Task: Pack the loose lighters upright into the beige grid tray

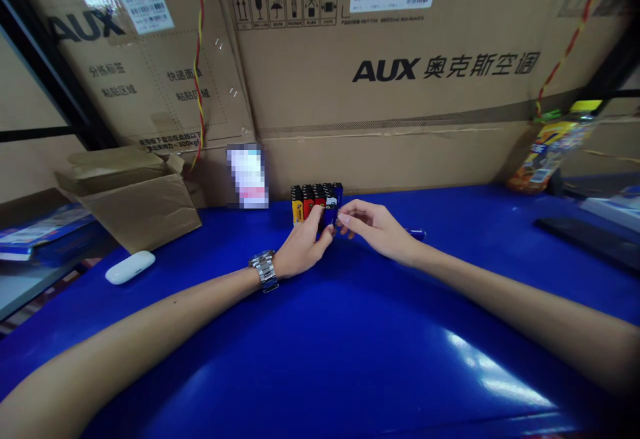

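Arm slanting inward, the left hand lies against the front of the upright lighters at the back of the desk; close by their right end, the right hand curls its fingers. I can't tell whether either grips.

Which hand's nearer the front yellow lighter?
Left. In view, the left hand adjoins the yellow lighter's lower end; the right hand is farther right, past the red lighters.
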Demonstrator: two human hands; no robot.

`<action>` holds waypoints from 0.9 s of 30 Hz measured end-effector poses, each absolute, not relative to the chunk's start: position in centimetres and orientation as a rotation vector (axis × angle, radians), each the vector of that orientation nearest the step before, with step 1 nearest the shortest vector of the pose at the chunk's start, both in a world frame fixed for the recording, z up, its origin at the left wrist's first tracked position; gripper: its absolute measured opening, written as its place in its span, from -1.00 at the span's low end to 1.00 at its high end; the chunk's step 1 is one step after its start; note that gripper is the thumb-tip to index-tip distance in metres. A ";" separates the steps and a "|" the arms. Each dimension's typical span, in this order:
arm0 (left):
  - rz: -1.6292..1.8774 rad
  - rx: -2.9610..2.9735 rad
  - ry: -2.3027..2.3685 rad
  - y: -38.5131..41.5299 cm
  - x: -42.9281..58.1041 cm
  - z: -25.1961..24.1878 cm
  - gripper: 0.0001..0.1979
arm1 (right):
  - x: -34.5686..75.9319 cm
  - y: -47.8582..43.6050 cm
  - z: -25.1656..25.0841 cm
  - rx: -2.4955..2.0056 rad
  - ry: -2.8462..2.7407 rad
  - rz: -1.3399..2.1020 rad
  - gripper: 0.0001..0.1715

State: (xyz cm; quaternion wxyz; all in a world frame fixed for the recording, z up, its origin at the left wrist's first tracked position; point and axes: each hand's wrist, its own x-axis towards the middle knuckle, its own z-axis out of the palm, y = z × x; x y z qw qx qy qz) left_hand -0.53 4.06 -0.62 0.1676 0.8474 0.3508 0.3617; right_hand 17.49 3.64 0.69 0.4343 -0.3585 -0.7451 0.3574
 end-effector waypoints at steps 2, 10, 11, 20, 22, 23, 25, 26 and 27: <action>1.019 2.351 0.982 4.1 -0.6 -0.6 -0.89 | 17.5 3.5 0.4 -0.900 -1.886 0.882 -0.78; 1.058 2.120 0.947 3.9 -0.7 -0.3 -0.91 | 17.8 3.8 -0.4 -0.991 -2.010 0.938 -0.79; 1.056 2.115 0.933 3.8 -0.7 -0.1 -0.95 | 17.9 3.9 -0.5 -0.995 -2.038 0.933 -0.79; 0.994 2.181 1.067 3.6 -0.7 0.1 -0.57 | 18.2 4.2 -0.8 -1.013 -2.189 0.803 -0.85; 1.014 2.240 1.126 3.6 -0.6 0.1 -0.61 | 18.2 4.2 -0.8 -1.015 -2.192 0.800 -0.85; 1.019 2.260 1.140 3.6 -0.5 0.1 -0.63 | 18.2 4.2 -0.7 -1.014 -2.197 0.800 -0.85; 1.014 2.284 1.148 3.6 -0.5 0.1 -0.66 | 18.2 4.2 -0.7 -1.010 -2.205 0.802 -0.85; 1.010 2.291 1.152 3.6 -0.5 0.1 -0.68 | 18.2 4.1 -0.6 -1.007 -2.207 0.806 -0.85; 1.006 2.297 1.158 3.6 -0.5 0.1 -0.70 | 18.2 4.1 -0.6 -1.003 -2.206 0.809 -0.86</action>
